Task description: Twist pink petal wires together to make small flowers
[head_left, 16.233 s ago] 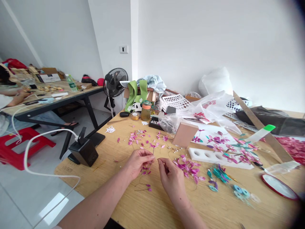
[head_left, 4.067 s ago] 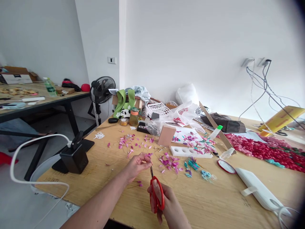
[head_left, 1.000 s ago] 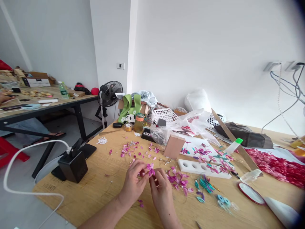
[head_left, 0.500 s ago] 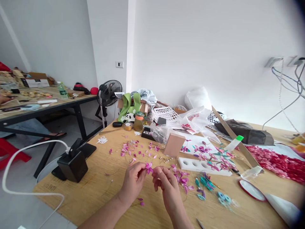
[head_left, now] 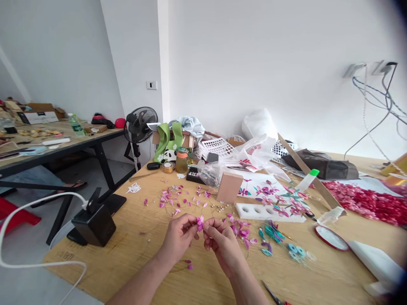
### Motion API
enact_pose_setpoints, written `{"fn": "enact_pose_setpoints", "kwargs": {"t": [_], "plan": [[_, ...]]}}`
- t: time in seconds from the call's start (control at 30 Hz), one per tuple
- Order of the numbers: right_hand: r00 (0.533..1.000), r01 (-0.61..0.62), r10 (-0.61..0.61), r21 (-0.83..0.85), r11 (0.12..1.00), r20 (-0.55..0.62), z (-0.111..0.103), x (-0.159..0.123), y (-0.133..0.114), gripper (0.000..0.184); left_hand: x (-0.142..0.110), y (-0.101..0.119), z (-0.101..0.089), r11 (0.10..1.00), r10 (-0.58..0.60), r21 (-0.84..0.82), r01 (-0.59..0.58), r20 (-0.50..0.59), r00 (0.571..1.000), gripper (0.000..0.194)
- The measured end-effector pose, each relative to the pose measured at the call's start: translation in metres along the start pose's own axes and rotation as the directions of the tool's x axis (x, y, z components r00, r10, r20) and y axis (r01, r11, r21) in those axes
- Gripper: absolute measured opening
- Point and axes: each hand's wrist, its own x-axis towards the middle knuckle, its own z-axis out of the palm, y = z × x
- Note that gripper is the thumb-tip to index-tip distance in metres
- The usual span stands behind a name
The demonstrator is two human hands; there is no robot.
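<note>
Centrally, over the near half of the desk (head_left: 104, 273), two bare hands meet around one small pink flower (head_left: 200, 223). The left hand (head_left: 178, 237) grasps it — thumb and forefinger pinch the bloom from its left side, petals spread upward. The right hand (head_left: 225, 243) comes in from the right with thumb and forefinger drawn together at the petals' edge; whether they grip the flower or only touch it, I cannot tell.

Just to the right of the right hand lies a loose heap of magenta petals (head_left: 243, 234), and farther right a tangle of teal and purple thread (head_left: 274, 232) with pale blue spools (head_left: 295, 250) nearer. Near the left wrist sit a few dark pink buds (head_left: 190, 267) on thin wire. More pink petals (head_left: 167, 197) scatter on the far side of the hands, toward the left.

Beyond the heap, a white block with round holes (head_left: 251, 210) lies flat, a tan block (head_left: 229, 187) leaning upright just behind its left end. At the near right, scissors (head_left: 270, 291) rest on the desk — partly cut off by the frame's edge.
</note>
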Motion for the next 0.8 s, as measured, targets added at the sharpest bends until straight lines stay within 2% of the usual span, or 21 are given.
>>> {"fn": "enact_pose_setpoints", "kwargs": {"t": [0.1, 0.4, 0.63, 0.8], "plan": [[0.999, -0.034, 0.033, 0.028, 0.999, 0.029, -0.001, 0.000, 0.000, 0.024, 0.000, 0.003, -0.002, 0.999, -0.045, -0.017, 0.045, 0.015, 0.999, 0.023], [0.990, -0.102, 0.093, 0.084, 0.991, 0.104, -0.004, 0.000, 0.000, 0.023, 0.003, 0.010, -0.006, 0.999, -0.033, -0.035, 0.035, 0.065, 0.997, 0.029], [0.987, -0.114, 0.104, 0.083, 0.990, 0.119, -0.007, 0.002, 0.000, 0.026, 0.002, 0.009, -0.007, 0.990, -0.096, -0.089, 0.106, 0.107, 0.990, 0.031], [0.983, -0.116, 0.105, 0.063, 0.991, 0.153, -0.009, 0.001, -0.002, 0.028, 0.002, 0.008, -0.007, 0.969, -0.166, -0.168, 0.180, 0.095, 0.981, 0.034]]}}
